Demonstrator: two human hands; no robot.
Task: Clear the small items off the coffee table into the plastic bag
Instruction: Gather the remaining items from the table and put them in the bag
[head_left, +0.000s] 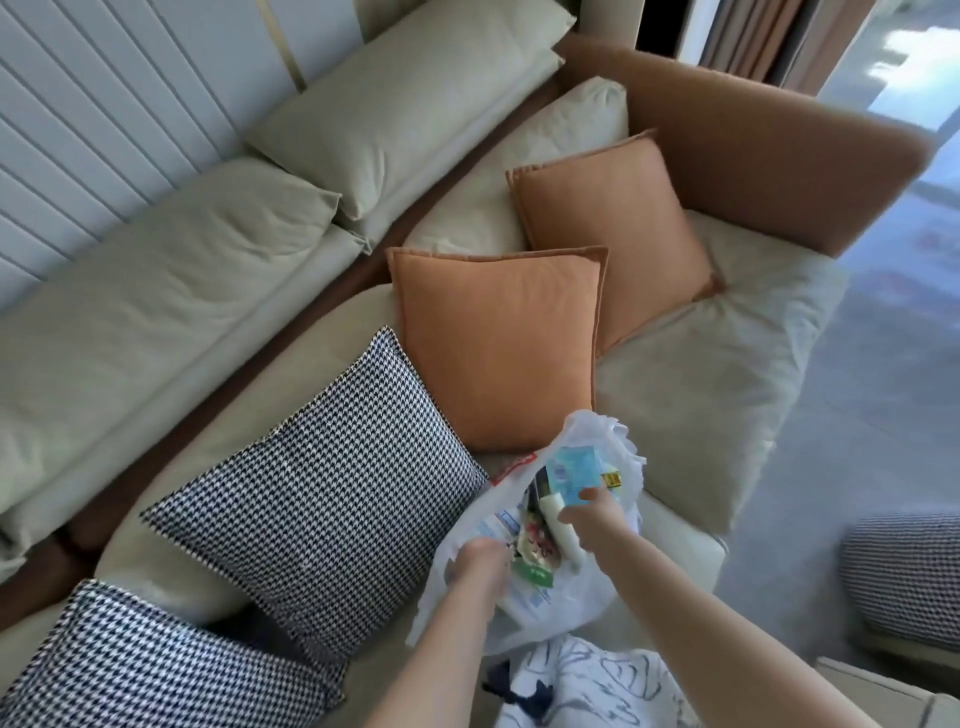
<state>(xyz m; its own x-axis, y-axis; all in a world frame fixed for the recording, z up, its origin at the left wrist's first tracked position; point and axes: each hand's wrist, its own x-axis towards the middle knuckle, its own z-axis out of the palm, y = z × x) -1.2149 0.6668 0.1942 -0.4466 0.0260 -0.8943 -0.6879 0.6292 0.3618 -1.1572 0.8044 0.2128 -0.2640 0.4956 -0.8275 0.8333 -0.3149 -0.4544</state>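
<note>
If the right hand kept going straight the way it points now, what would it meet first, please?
Probably the light blue packet in the plastic bag: the right hand points at it, fingertips apparently already touching, though depth is unclear.

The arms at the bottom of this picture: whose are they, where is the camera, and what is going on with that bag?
There is no machine here. A person wears a camera on the head, looking forward and down, so you see their own two bare arms. The left hand grips the edge of a white plastic bag, holding it open. The right hand is at the bag's mouth, fingers around a white tube and touching a blue packet. More small packets lie inside. The bag sits on a beige sofa, next to a checked cushion and two orange cushions. No coffee table can be made out in this view.
</note>
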